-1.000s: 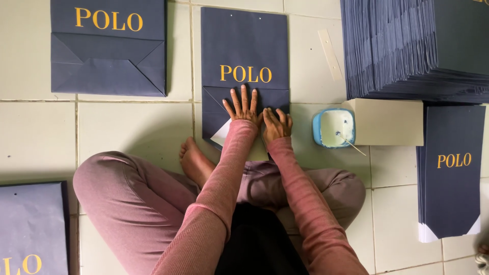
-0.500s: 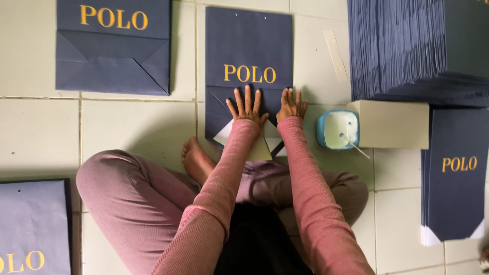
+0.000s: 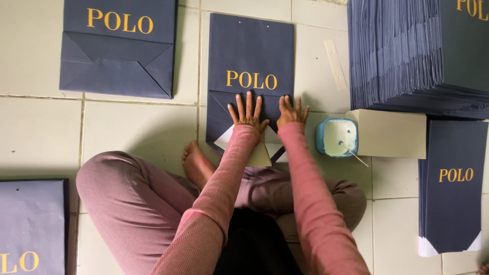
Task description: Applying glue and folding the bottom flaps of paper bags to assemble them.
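- One dark blue paper bag (image 3: 30, 224) lying flat at the left edge of the tiled floor (image 3: 127, 127), down by the near corner, partly cut off.
- One more folded blue bag (image 3: 119, 48) lying flat at the far left, bottom flap showing.
- One middle blue bag (image 3: 249, 56) flat on the floor, right in front of the crossed legs.
- Left hand (image 3: 248, 113) pressed flat on its bottom fold, fingers spread wide, holding nothing.
- Right hand (image 3: 291, 112) flat just beside it on the same fold, fingers spread a little, holding nothing.
- Bag under both palms, white corner flaps peeking out below the wrists.
- One thin pale strip (image 3: 335, 57) on the floor past the right hand.
- One small blue tub of white paste (image 3: 337, 137) near the right hand, thin stick inside.
- One pale box (image 3: 392, 133) touching the tub.
- One tall stack of blue bags (image 3: 407, 56) at the far right corner.
- One smaller pile of bags (image 3: 451, 188) at the right edge.
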